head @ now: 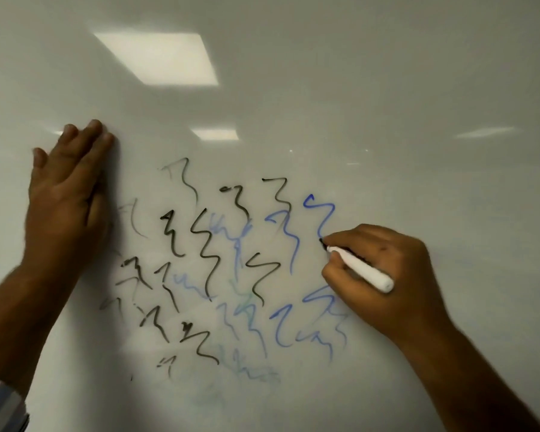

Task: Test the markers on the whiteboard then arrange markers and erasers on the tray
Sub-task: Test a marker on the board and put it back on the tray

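1. Head view: the whiteboard [356, 88] is looking smooth, shiny and pale, and bright ceiling lights are showing on it as soft white patches.
2. Wiggly zigzag scribbles [206, 260] are covering the middle of it, some thick and black, some blue, some faint and smudgy.
3. The left hand [66, 194] is lying flat on the board beside the scribbles, its fingers straight and close together, holding nothing.
4. The right hand [384, 275] is curling its fingers around a white round marker [365, 271].
5. The marker's dark tip is touching the board at the bottom of a blue squiggle.
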